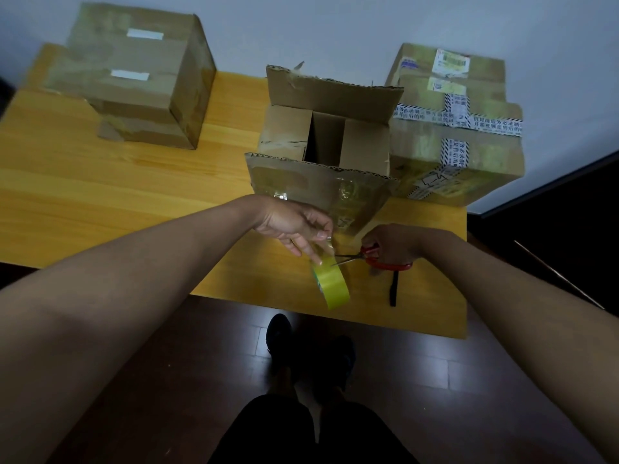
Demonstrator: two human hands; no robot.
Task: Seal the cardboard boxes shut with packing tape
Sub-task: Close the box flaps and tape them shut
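Note:
An open cardboard box (321, 135) stands mid-table with its near and far flaps raised and the two side flaps folded in. Just in front of it my left hand (294, 226) pinches a strip of clear tape pulled off a yellow tape roll (331, 284), which hangs below my fingers. My right hand (395, 244) grips red-handled scissors (371, 257), and their open blades point left at the tape strip just above the roll.
A closed box (134, 78) sits at the table's far left. A stack of taped boxes (455, 128) stands to the right of the open one. A black pen-like object (394, 289) lies near the wooden table's (100, 182) front edge. Dark floor and my feet are below.

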